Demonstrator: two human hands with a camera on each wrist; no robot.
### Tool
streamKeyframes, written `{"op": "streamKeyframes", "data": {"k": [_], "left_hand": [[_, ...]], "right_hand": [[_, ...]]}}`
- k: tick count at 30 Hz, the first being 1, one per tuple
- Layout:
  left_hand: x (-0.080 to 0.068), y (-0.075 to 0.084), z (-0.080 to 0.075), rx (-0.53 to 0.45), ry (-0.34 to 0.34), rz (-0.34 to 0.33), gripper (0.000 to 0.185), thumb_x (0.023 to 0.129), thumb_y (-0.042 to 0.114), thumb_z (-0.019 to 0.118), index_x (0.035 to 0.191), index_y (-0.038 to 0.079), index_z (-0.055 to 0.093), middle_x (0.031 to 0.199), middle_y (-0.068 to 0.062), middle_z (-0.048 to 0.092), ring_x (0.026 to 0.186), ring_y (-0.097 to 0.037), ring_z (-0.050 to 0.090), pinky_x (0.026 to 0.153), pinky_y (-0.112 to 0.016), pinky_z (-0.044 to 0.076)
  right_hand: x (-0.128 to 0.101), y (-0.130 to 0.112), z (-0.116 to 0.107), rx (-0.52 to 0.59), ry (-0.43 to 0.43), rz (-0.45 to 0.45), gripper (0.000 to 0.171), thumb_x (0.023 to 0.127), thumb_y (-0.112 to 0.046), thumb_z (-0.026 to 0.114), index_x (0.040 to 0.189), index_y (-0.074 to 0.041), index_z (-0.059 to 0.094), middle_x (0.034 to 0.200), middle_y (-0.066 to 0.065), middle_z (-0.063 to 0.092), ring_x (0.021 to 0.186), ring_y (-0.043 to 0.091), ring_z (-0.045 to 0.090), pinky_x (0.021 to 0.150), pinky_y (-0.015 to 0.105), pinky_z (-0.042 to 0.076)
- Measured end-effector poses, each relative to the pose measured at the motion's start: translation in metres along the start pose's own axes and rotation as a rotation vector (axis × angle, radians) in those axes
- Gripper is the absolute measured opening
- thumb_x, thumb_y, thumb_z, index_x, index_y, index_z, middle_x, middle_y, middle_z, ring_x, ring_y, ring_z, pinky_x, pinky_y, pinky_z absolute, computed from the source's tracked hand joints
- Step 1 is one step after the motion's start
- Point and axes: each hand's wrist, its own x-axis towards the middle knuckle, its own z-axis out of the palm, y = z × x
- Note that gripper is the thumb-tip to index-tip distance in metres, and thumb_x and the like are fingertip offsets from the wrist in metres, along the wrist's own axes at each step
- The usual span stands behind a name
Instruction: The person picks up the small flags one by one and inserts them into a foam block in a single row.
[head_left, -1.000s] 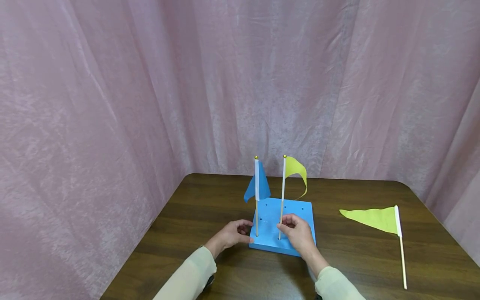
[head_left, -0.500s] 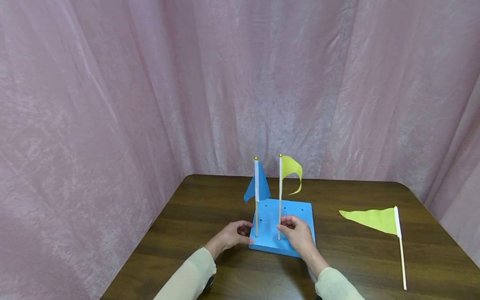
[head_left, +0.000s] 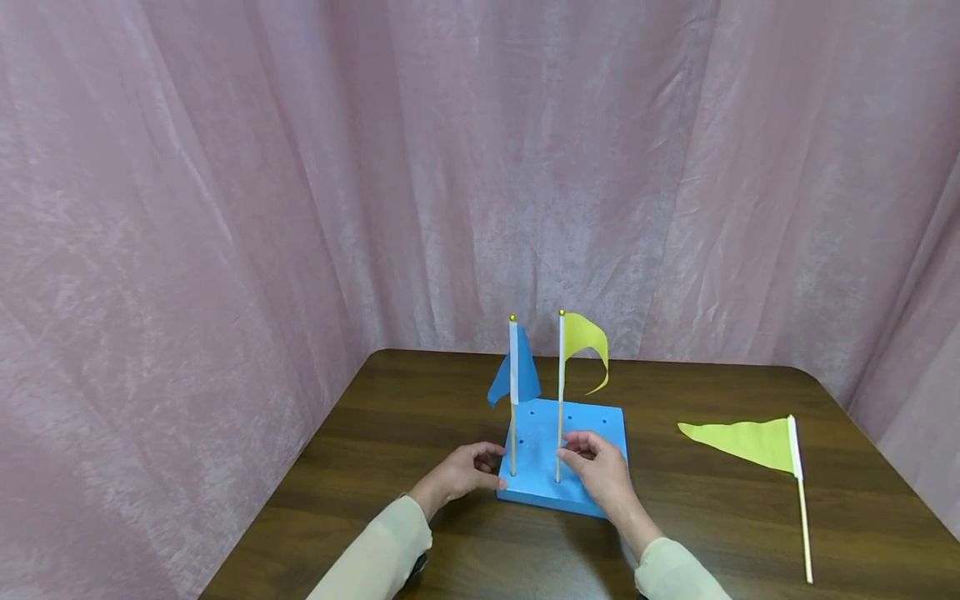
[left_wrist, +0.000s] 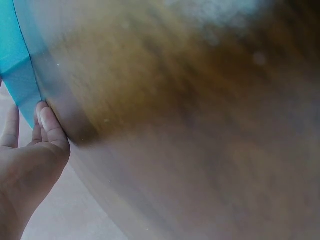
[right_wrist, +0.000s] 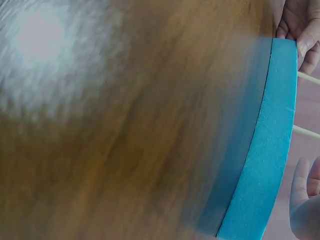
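Note:
A blue block [head_left: 551, 497] with holes in its top lies on the table. In it stand a blue flag [head_left: 529, 367], at the front left, and a yellow flag [head_left: 583, 332], at the front middle. My left hand [head_left: 461, 475] touches the block's left edge and front corner with thumb and fingertips. Beside the yellow flag's stick [head_left: 560, 425], my right hand [head_left: 598, 473] has its thumb and fingers apart, just right of the stick. In the right wrist view, the right hand [right_wrist: 306, 200] shows straight fingers, apart from the thin sticks.
A second yellow flag [head_left: 750, 442] lies flat on the dark wooden table [head_left: 712, 517], to the right, its stick pointing toward the front. Pink curtains [head_left: 480, 167] hang behind the table and along its sides. Several small holes show in the block's top.
The yellow flag's stick has come from a slight lean to nearly upright, its top moving left. My right thumb and fingers have moved slightly right, off the stick. The left hand stays put.

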Motion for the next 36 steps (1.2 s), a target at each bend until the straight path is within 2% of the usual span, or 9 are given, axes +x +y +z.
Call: {"op": "streamKeyframes", "data": {"k": [12,25,36], "left_hand": [[-0.002,-0.001,0.0,0.001,0.002,0.003,0.051,0.079,0.019,0.086,0.125,0.016,0.065,0.106,-0.005,0.059,0.097,-0.024,0.053,0.087,-0.044,0.049],[-0.001,0.001,0.0,0.001,-0.002,0.008,0.05,0.079,0.019,0.086,0.124,0.016,0.065,0.107,-0.004,0.06,0.097,-0.024,0.053,0.087,-0.043,0.049],[0.0,0.0,0.0,0.008,-0.004,0.01,0.05,0.079,0.019,0.085,0.125,0.016,0.065,0.108,-0.004,0.06,0.098,-0.024,0.054,0.088,-0.045,0.049]], "right_hand": [[0.0,-0.002,-0.018,-0.031,0.011,0.023,0.027,0.089,-0.011,0.075,0.112,0.002,0.069,0.094,0.006,0.068,0.087,0.019,0.058,0.071,0.025,0.048],[0.001,0.0,-0.05,-0.055,0.045,0.098,0.033,0.093,-0.016,0.07,0.12,0.002,0.066,0.102,0.011,0.065,0.091,0.023,0.057,0.07,0.024,0.052],[0.005,0.009,-0.094,-0.061,0.099,0.154,0.043,0.097,-0.026,0.066,0.13,0.003,0.058,0.115,0.017,0.06,0.108,0.036,0.06,0.085,0.036,0.055]]}}
